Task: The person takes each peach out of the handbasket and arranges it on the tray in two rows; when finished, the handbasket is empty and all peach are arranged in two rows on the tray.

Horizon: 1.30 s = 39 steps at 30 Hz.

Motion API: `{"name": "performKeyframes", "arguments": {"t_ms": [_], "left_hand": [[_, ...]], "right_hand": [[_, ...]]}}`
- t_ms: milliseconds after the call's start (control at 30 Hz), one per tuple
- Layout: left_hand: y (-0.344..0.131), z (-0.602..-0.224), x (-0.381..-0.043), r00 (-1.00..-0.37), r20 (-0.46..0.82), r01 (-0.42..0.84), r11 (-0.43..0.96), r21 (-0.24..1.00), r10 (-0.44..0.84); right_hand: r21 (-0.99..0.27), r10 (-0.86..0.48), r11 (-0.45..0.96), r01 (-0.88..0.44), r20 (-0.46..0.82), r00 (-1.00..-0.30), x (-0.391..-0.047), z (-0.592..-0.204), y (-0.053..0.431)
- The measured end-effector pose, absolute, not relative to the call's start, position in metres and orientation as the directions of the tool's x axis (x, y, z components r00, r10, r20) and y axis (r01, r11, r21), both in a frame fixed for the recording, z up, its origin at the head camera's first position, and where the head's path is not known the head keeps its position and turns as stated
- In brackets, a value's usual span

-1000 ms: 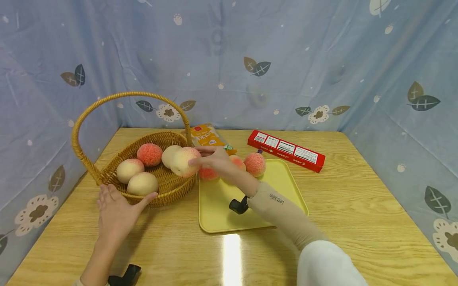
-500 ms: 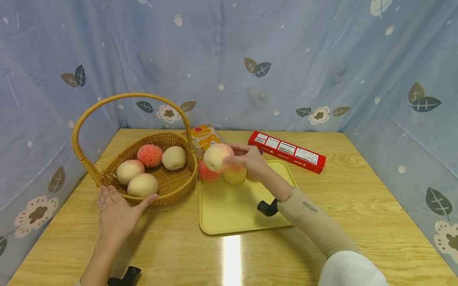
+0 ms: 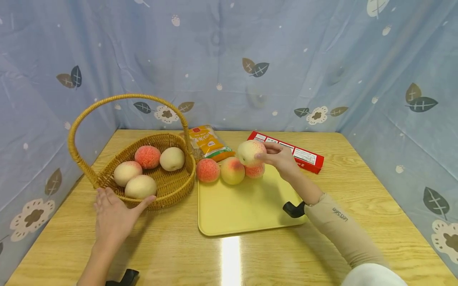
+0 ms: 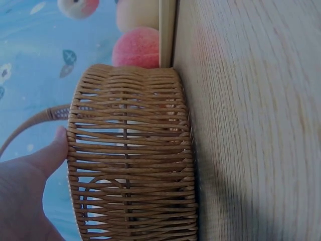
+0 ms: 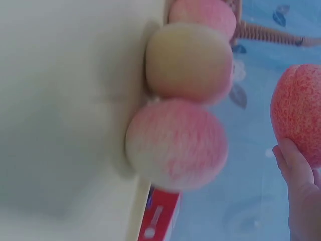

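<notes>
My right hand (image 3: 286, 163) pinches a pale peach with a pink-red blush (image 3: 250, 153) between thumb and fingers, above the back of a yellow tray (image 3: 247, 210). Below it on the tray lies a peach (image 3: 255, 171) that the held one partly covers. Beside that sit a yellow-orange peach (image 3: 232, 172) and a red peach (image 3: 208, 171). My left hand (image 3: 113, 222) rests on the front rim of a wicker basket (image 3: 175, 195), fingers fairly straight. In the left wrist view its thumb (image 4: 52, 153) touches the rim. Several peaches, one of them red (image 3: 147, 157), lie inside the basket.
An orange and clear food packet (image 3: 207, 141) lies behind the tray, next to the basket. A long red box (image 3: 304, 157) lies at an angle at the back right. The basket's tall arched handle (image 3: 130, 96) rises over it. Curtains surround the table (image 3: 358, 206).
My right hand has carried the held peach rightward, from over the basket's right rim to above the tray's right peach. The left hand has stayed on the basket rim.
</notes>
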<state>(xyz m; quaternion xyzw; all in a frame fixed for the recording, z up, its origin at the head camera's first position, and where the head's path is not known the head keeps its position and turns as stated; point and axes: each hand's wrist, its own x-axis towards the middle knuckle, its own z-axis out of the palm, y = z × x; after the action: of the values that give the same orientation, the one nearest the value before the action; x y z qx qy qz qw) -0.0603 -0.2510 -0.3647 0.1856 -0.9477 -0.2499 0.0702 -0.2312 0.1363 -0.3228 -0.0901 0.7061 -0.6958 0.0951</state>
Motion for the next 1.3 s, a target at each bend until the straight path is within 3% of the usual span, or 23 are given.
{"name": "performKeyframes", "arguments": {"t_ms": [433,633,1300], "left_hand": [[-0.251,-0.366,-0.058,-0.914,0.036,-0.334,0.798,0.501,-0.405],[-0.252,-0.365,-0.060,-0.914,0.049,-0.327,0.804,0.497,-0.402],[-0.252,-0.365,-0.061,-0.917,0.053,-0.322,0.811,0.488,-0.395]], "right_hand": [[-0.995,-0.161,0.007,0.095,-0.095,-0.982,-0.231,-0.330,0.188],[-0.997,-0.101,0.025,0.078,-0.080,-0.992,-0.235,-0.336,0.203],[-0.887,0.003,0.462,-0.011,0.014,-1.000,-0.251,-0.358,0.208]]}}
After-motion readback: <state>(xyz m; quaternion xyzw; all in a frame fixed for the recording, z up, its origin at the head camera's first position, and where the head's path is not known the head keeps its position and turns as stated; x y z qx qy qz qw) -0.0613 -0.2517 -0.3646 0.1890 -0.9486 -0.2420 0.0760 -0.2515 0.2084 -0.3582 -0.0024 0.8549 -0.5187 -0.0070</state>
